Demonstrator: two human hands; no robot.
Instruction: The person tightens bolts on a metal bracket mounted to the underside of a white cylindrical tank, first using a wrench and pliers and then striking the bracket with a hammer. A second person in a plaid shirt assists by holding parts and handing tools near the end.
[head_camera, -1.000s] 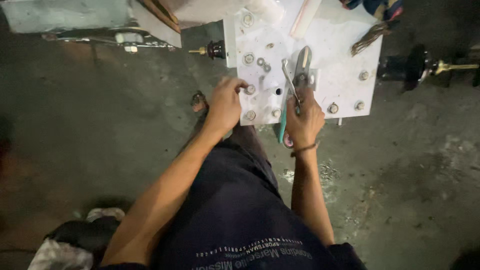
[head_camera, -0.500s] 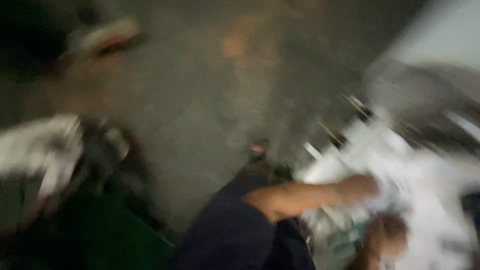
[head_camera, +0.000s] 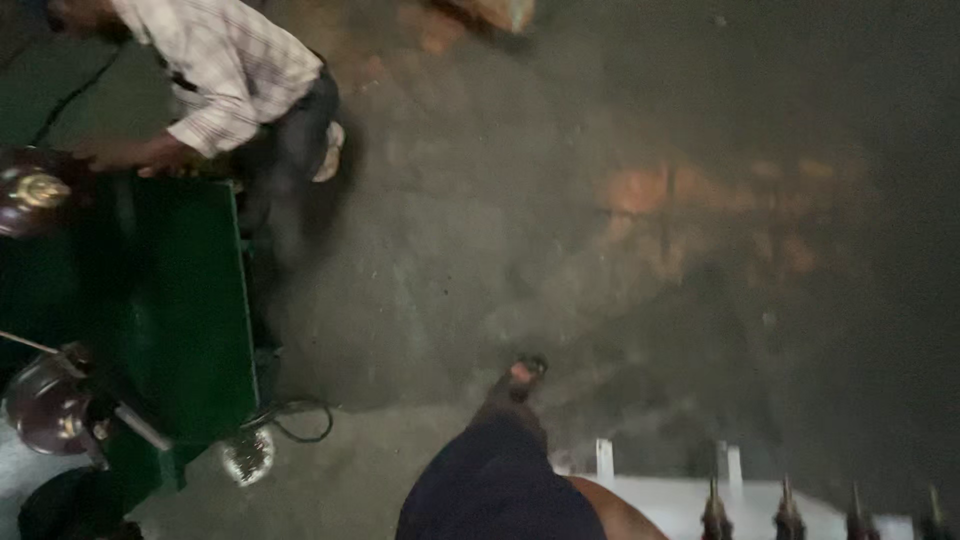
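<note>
Neither of my hands shows in the head view. My leg in dark trousers (head_camera: 500, 490) fills the bottom middle, with my sandalled foot (head_camera: 520, 375) on the grey concrete floor. A bare stretch of my forearm (head_camera: 615, 515) peeks out at the bottom edge, beside a white metal plate (head_camera: 670, 495). Several dark threaded studs (head_camera: 785, 515) stand up from that plate at the bottom right.
At the top left another person in a checked shirt (head_camera: 225, 70) bends over a green metal box (head_camera: 185, 310). Brown ceramic insulators (head_camera: 50, 405) stick out of the box on the left. A black cable (head_camera: 300, 420) loops on the floor by its corner.
The view has swung up and left, away from the white plate. My hands, which held pliers on the plate a second ago, have dropped out of sight.
</note>
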